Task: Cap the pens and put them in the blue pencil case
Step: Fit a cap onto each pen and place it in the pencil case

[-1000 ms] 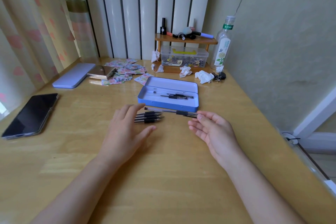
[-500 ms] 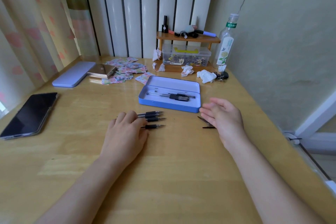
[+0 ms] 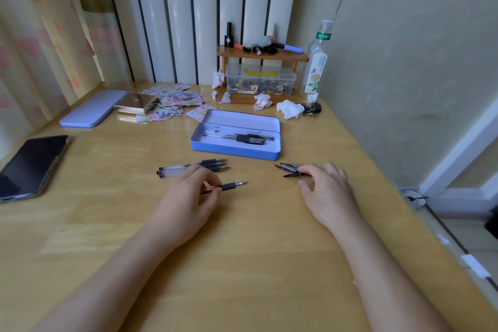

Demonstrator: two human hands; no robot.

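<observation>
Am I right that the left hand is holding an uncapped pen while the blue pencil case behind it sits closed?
Not quite: the head view shows the blue pencil case lying open, with pens inside. The rest holds: the left hand is holding an uncapped pen.

Dark phone [image 3: 32, 166], plastic bottle [image 3: 316, 62], crumpled tissues [image 3: 289, 109], scattered stickers [image 3: 175, 101]

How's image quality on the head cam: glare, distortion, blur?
Head view: soft daylight, faint shadows under both hands; glare streaks on the radiator and a sheen on the phone. Wide-angle bending shows at the desk edges. Loose pen caps look smeared; the pencil case reads fairly sharp.
</observation>
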